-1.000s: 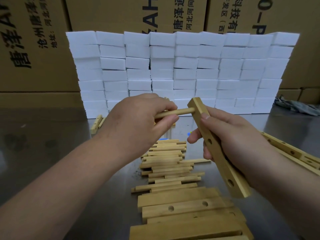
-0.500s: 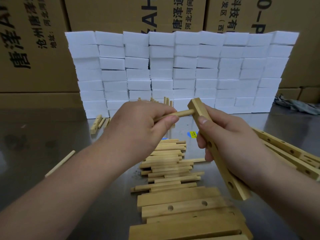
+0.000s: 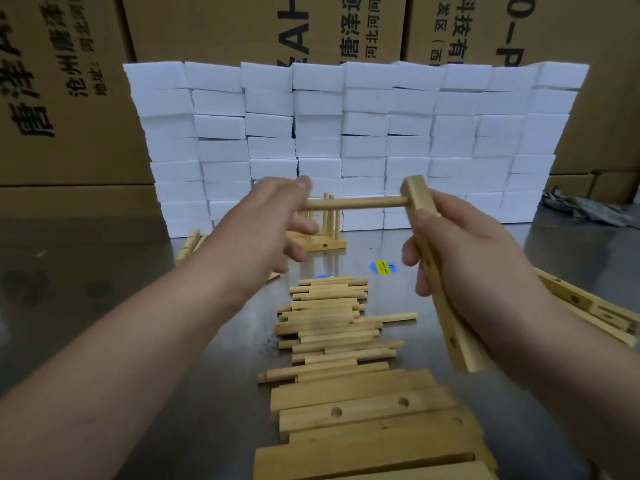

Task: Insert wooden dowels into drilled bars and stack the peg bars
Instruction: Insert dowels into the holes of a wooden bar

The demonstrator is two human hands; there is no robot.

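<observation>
My right hand (image 3: 467,258) grips a drilled wooden bar (image 3: 420,199), held tilted above the table with its top end up. A dowel (image 3: 363,202) sticks out sideways to the left from the bar's top hole. My left hand (image 3: 263,230) is at the dowel's left end with its fingers spread and loose, no longer wrapped round it. A pile of loose dowels (image 3: 329,320) lies on the steel table below both hands. Several drilled bars (image 3: 363,410) lie side by side at the near edge. Finished peg bars (image 3: 325,242) with upright dowels stand farther back.
More drilled bars (image 3: 581,303) lie at the right, and a few pieces (image 3: 190,242) at the back left. A wall of white foam blocks (image 3: 346,133) closes the back, with cardboard boxes (image 3: 69,98) behind. A grey cloth (image 3: 585,209) lies at the far right.
My left hand pushed the dowel into the bar's top hole, then opened and slid back to the dowel's left end. My right hand shifted the bar slightly right.
</observation>
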